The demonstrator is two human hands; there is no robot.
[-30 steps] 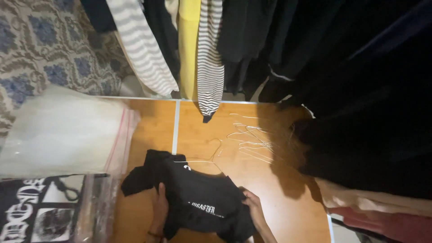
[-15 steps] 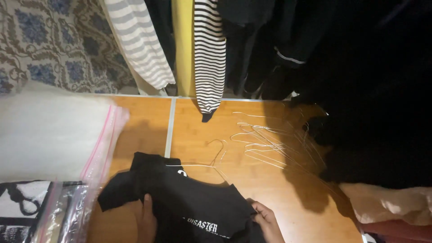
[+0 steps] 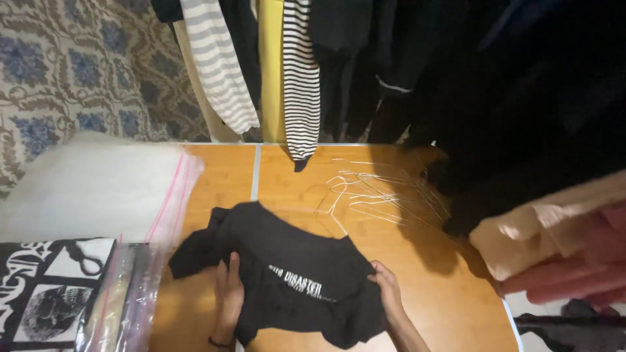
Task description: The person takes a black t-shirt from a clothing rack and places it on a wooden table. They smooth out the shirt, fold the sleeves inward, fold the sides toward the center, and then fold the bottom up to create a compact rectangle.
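Black shirt [image 3: 287,280] now flatter; left hand [image 3: 228,293], right hand [image 3: 388,293] spread wider.

Your left hand [image 3: 229,296] and right hand [image 3: 387,291] flank the black printed garment [image 3: 293,277] on the wooden table [image 3: 430,287]; thin wire hangers [image 3: 372,192] lie behind it, clear zip bags [image 3: 98,195] left.

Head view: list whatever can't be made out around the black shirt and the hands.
- Black shirt: lower hem cut off by the bottom edge.
- Left hand: fingertips tucked under the cloth; grip unclear.
- Right hand: fingers partly hidden in the fabric.
- Wire hangers: thin, overlapping; count unclear.
- Hanging dark clothes: lost in shadow.
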